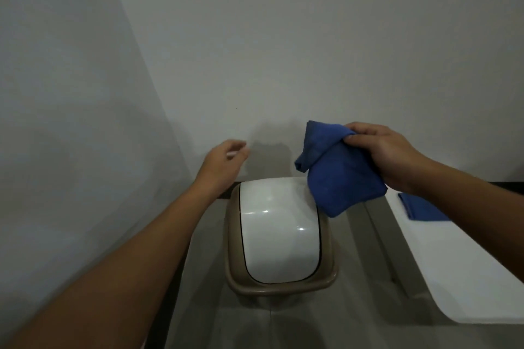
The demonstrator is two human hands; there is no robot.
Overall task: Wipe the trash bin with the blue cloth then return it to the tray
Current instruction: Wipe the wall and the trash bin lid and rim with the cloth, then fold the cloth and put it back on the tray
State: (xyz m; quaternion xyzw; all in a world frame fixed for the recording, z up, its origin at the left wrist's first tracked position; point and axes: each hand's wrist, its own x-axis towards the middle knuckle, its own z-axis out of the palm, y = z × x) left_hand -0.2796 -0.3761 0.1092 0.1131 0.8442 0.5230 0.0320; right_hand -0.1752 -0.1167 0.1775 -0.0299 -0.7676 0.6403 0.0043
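A trash bin (279,238) with a beige rim and a glossy white swing lid stands on the floor against the wall, below centre. My right hand (388,153) is shut on a bunched blue cloth (337,176), which hangs in the air over the bin's far right corner without clearly touching it. My left hand (224,160) hovers above the bin's far left corner, fingers loosely curled and apart, holding nothing. A white tray (453,269) lies to the right of the bin.
A second folded blue cloth (422,208) lies at the far end of the white tray, partly hidden by my right forearm. Grey walls meet in a corner to the left, close behind the bin. The floor is grey tile.
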